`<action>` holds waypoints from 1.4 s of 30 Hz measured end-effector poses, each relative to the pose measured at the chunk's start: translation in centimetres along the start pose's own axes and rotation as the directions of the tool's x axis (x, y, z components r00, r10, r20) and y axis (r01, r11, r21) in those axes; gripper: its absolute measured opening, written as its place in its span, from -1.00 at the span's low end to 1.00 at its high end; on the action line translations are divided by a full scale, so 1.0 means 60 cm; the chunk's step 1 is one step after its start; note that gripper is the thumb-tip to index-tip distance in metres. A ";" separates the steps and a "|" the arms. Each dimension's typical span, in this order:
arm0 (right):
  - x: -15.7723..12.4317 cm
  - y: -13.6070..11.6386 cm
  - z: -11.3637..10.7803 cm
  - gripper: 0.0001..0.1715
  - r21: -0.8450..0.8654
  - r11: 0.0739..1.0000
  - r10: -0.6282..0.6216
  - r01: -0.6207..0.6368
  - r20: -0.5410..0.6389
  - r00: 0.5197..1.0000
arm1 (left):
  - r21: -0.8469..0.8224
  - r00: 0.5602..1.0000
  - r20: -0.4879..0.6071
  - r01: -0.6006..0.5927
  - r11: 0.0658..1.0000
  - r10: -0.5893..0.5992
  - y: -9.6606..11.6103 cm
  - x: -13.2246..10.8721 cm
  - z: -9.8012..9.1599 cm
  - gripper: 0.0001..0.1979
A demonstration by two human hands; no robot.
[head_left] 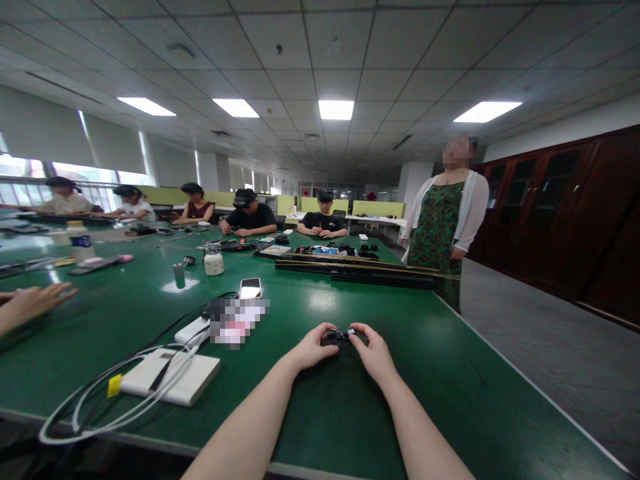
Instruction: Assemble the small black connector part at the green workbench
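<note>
Just above the green table [345, 427], both my hands meet at a small black part [341, 335], too small to name more exactly. My left hand [315, 347] is closed on its left end, thumb below and fingers above. At the right end, my right hand [371, 353] pinches it, where a small pale piece [351, 331] shows by the fingertips. The fingers cover both ends of the part, and only its middle is visible.
To my left lie a white box [195, 380], looped white cables [135, 421] and a phone [251, 289]. Farther back stand a jar [214, 263] and long black bars [370, 273]. Another person's hand [37, 303] rests at far left. A person [440, 213] stands at right; several sit around the table.
</note>
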State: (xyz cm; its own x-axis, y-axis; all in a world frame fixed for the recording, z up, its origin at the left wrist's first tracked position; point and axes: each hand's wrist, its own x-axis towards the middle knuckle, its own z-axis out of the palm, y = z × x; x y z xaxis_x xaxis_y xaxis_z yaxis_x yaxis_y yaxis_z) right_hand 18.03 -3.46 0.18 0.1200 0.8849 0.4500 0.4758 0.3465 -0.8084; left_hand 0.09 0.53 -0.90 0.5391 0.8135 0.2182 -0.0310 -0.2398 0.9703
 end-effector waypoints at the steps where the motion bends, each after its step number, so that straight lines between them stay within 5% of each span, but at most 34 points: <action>1: 0.001 0.000 -0.001 -0.66 -0.001 1.000 0.005 -0.005 -0.009 1.000 | -0.001 1.000 0.000 0.002 1.000 -0.002 0.000 0.000 0.000 -0.55; 42: 0.015 0.012 -0.025 -0.53 0.074 0.995 0.080 -0.061 -0.292 0.953 | 0.187 0.999 -0.010 0.039 0.982 -0.038 0.000 -0.002 -0.006 -0.50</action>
State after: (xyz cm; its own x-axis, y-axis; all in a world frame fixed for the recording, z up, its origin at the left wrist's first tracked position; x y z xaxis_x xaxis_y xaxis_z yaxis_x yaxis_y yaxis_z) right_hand 19.82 -2.90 0.56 0.4071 0.7799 0.4754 0.4023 0.3142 -0.8599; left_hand -0.28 0.62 -0.86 0.5312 0.8274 0.1827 0.1483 -0.3030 0.9414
